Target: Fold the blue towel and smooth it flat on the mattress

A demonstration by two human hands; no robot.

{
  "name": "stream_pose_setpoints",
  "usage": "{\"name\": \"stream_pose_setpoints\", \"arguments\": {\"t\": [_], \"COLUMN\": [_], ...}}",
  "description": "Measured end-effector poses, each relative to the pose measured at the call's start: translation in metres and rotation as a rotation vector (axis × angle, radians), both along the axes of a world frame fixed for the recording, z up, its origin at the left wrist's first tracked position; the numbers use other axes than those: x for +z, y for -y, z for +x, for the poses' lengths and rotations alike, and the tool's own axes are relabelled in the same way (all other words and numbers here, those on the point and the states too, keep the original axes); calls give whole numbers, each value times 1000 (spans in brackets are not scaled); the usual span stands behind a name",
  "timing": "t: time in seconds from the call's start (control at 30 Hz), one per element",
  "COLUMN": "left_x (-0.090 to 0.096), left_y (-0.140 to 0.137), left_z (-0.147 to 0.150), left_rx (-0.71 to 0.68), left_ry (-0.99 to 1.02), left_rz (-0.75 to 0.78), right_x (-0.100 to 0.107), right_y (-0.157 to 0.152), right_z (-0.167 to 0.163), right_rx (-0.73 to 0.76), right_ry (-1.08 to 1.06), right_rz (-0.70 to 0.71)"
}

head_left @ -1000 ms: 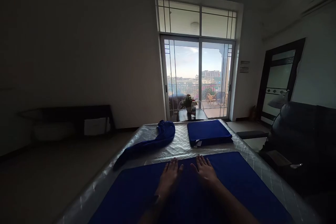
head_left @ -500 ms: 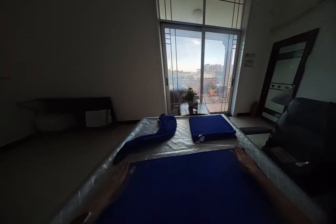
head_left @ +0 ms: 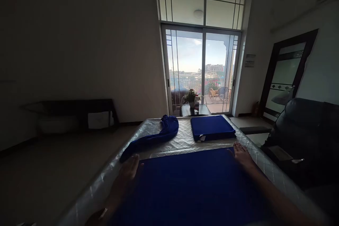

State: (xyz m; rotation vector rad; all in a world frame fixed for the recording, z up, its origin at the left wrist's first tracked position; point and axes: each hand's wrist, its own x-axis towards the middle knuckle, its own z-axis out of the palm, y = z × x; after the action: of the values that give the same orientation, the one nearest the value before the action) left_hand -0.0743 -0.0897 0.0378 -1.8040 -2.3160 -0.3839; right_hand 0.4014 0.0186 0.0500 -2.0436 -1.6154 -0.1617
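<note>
A large blue cloth (head_left: pixel 190 180) lies spread flat over the near part of a quilted silver mattress (head_left: pixel 182 139). My left hand (head_left: pixel 128 173) rests flat on the cloth's far left corner, fingers apart. My right hand (head_left: pixel 242 155) rests flat on its far right corner, fingers apart. Neither hand holds anything. Beyond the cloth, a crumpled blue cloth (head_left: pixel 156 137) lies at the left and a folded blue stack (head_left: pixel 212 128) sits at the right.
A dark padded chair (head_left: pixel 304 130) stands close on the right. Behind the mattress is a small table with a potted plant (head_left: pixel 191 98) and a bottle, before a glass sliding door (head_left: pixel 202 70). A low dark bench (head_left: pixel 71 113) lines the left wall.
My hands slid apart from the middle of the cloth's far edge out to its two far corners. The view tilted slightly down.
</note>
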Motion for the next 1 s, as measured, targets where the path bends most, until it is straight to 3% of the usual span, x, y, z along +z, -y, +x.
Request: {"name": "stream_pose_setpoints", "arguments": {"t": [0.1,0.23,0.3,0.37,0.5,0.73,1.0], "left_x": [-1,-5,-7,-10,-18,-31,-38], "left_y": [7,19,22,24,24,26,25], "left_z": [50,143,180,203,213,214,213], "left_rx": [-150,-446,-560,-583,-545,-458,-457], "left_ry": [32,82,107,142,180,204,173], "left_rz": [-83,-192,-226,-248,-255,-293,-221], "right_x": [5,-3,-7,-8,-10,-18,-19], "right_y": [17,64,84,96,100,100,102], "right_z": [-22,-86,-117,-136,-140,-132,-129], "right_rx": [277,696,823,864,864,911,947], "right_ry": [54,-22,-73,-120,-136,-95,-71], "right_rz": [-134,-301,-381,-434,-488,-435,-410]}}
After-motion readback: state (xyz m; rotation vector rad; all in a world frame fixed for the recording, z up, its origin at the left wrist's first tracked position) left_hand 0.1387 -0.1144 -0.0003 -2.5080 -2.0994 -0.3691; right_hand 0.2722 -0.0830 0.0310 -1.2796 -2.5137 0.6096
